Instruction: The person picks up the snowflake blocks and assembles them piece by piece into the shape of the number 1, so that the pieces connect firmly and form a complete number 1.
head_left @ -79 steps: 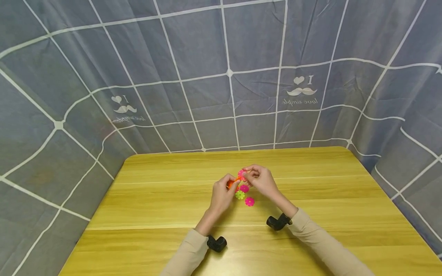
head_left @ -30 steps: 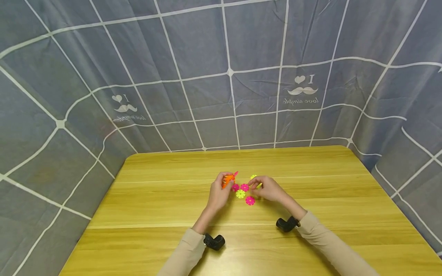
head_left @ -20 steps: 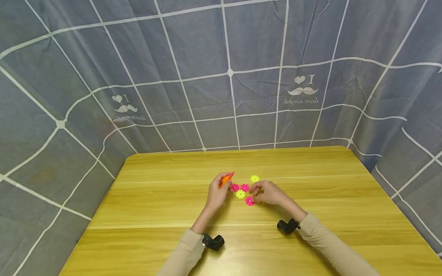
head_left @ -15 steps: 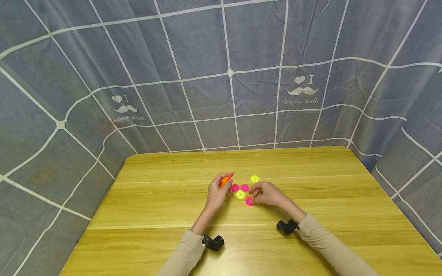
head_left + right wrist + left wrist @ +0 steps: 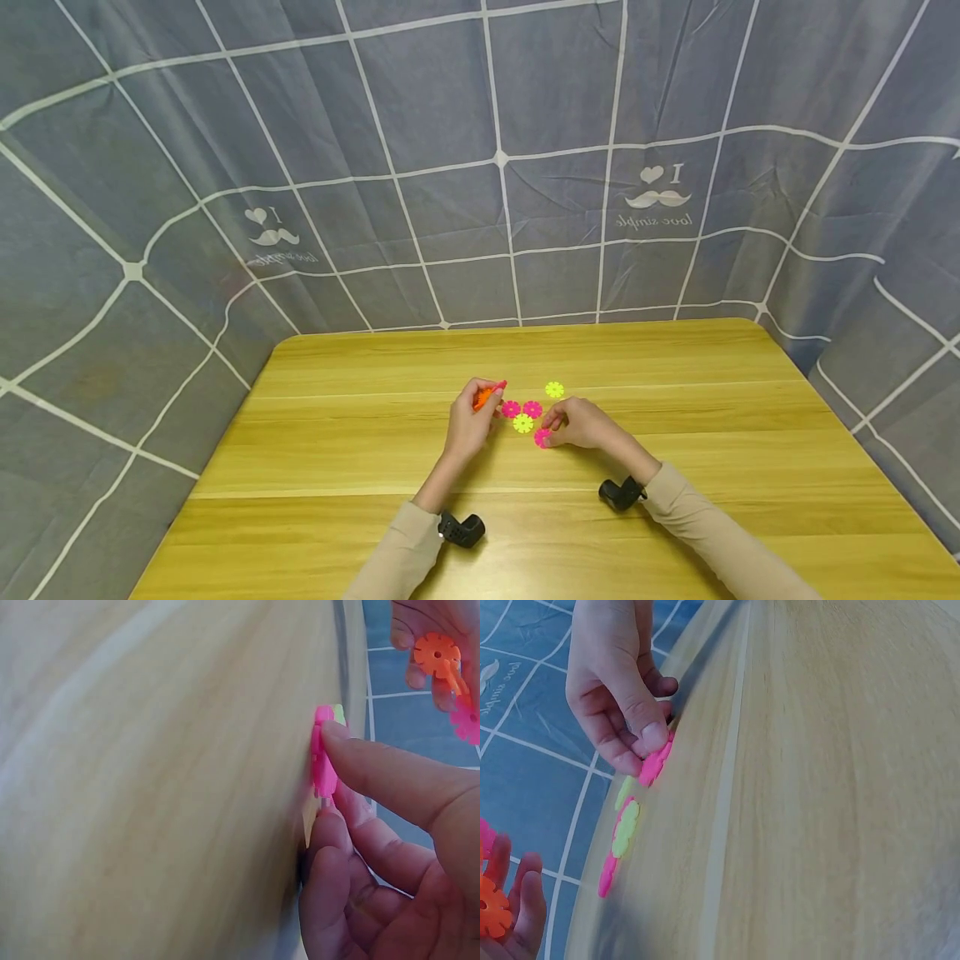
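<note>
My left hand (image 5: 467, 423) holds several joined notched plastic discs, orange ones (image 5: 437, 655) and a pink one (image 5: 465, 724), raised over the table left of the loose pieces. In the left wrist view an orange disc (image 5: 492, 911) shows against the fingers. My right hand (image 5: 587, 423) pinches the edge of a loose pink notched disc (image 5: 542, 438) close to the tabletop, thumb (image 5: 375, 769) on its upper face. Two more pink discs, a left one (image 5: 511, 409) and a right one (image 5: 532, 409), lie between the hands, with a yellow-green disc (image 5: 522, 423) just in front.
Another yellow-green disc (image 5: 554, 389) lies farther back, beyond my right hand. The wood-grain table (image 5: 337, 450) ends in front of a grey curtain (image 5: 450, 208) with white lines. A black wrist camera is strapped to each wrist, left (image 5: 462, 530) and right (image 5: 621, 494).
Earlier both hands met over the joined discs. Since then my right hand has let go and moved toward me to the nearest pink disc, while my left drew slightly left with its discs.
</note>
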The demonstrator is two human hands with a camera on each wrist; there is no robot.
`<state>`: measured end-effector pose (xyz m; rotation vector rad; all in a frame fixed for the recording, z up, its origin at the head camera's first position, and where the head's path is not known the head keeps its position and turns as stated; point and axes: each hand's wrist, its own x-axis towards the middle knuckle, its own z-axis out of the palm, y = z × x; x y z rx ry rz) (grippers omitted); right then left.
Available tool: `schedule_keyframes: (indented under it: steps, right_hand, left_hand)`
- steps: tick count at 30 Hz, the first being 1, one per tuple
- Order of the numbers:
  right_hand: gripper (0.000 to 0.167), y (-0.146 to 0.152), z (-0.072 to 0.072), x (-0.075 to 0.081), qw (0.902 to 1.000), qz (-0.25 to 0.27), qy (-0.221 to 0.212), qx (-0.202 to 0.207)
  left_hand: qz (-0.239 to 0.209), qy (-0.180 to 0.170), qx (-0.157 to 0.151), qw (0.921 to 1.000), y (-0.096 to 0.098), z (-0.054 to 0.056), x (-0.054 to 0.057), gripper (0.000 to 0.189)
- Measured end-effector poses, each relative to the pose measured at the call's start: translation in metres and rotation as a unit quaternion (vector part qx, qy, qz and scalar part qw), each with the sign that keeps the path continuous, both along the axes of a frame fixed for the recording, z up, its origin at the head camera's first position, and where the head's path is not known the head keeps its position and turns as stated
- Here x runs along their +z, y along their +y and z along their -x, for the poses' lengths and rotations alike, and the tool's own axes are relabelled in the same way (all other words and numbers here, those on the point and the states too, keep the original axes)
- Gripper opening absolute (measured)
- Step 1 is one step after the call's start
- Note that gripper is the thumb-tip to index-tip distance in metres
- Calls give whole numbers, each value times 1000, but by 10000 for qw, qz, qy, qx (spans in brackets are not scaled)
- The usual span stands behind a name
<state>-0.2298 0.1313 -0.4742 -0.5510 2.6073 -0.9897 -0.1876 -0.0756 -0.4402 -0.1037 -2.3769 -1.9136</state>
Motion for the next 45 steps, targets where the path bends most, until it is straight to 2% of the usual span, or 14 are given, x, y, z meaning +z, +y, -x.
schedule_keyframes:
  steps: [6, 13, 17, 24, 30, 39, 45]
  right_hand:
    - [20, 4, 1, 1, 9994, 246, -150, 188]
    - [16, 9, 1, 0, 9964, 669, -418, 302]
    - [16, 8, 1, 0, 9954, 818, -436, 223]
    - [24, 2, 1, 5, 9934, 1141, 129, -56]
    - [24, -1, 2, 10, 9911, 1228, 361, -363]
    - [28, -4, 5, 32, 9773, 1899, 639, -691]
    - [27, -5, 7, 42, 9732, 2017, 701, -855]
  left_hand:
    - [92, 70, 92, 9999, 0, -3, 3, 19]
    - [-44, 62, 286, 9996, -2, 18, -37, 19]
    - [-108, -4, 199, 9997, -2, 17, -36, 19]
    - [-41, 24, 32, 10000, -1, 16, -37, 22]
    - [-14, 97, -75, 9999, 1, 16, -37, 22]
    - [-72, 45, -305, 9995, 5, 13, -36, 21]
    - [-108, 143, -322, 9993, 10, 12, -31, 18]
